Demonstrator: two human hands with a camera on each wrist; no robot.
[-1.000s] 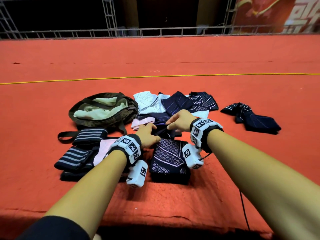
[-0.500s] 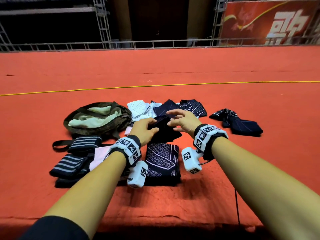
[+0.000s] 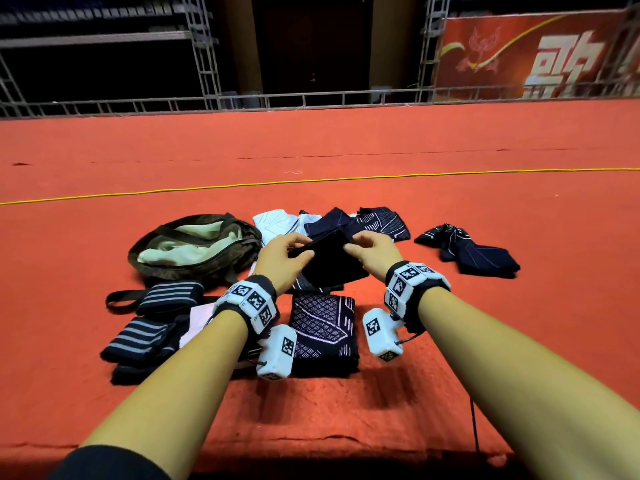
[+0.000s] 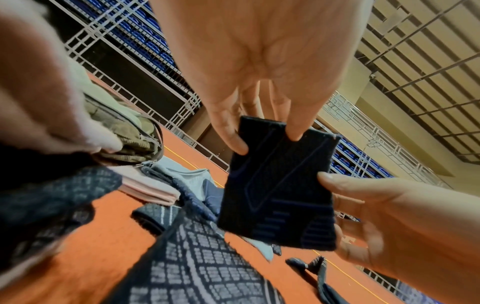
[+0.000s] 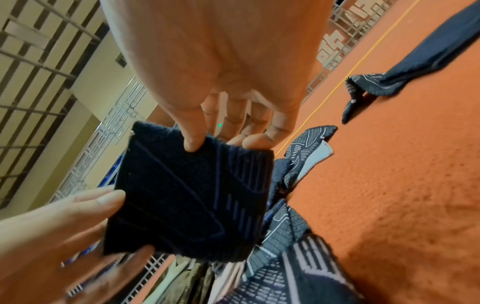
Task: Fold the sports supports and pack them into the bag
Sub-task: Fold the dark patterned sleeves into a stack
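Both hands hold one dark navy support (image 3: 332, 263) in the air above the pile. My left hand (image 3: 294, 251) pinches its left edge and my right hand (image 3: 356, 247) pinches its right edge. In the left wrist view the support (image 4: 280, 185) hangs as a flat rectangle with faint blue lines, held at its top edge by thumb and fingers. The right wrist view shows the same support (image 5: 187, 195) pinched at the top. The olive bag (image 3: 194, 247) lies open to the left, with pale fabric inside. A folded patterned support (image 3: 323, 327) lies below the hands.
Striped wraps (image 3: 169, 296) and a pale folded piece (image 3: 199, 315) lie by my left wrist. Unfolded dark supports (image 3: 381, 220) and a white one (image 3: 273, 221) lie behind the hands. Another dark support (image 3: 474, 251) lies apart at the right. A yellow cord (image 3: 311, 182) crosses the red carpet.
Both hands have lifted the dark support off the pile and now hold it higher, stretched between them. The head view has tilted upward.
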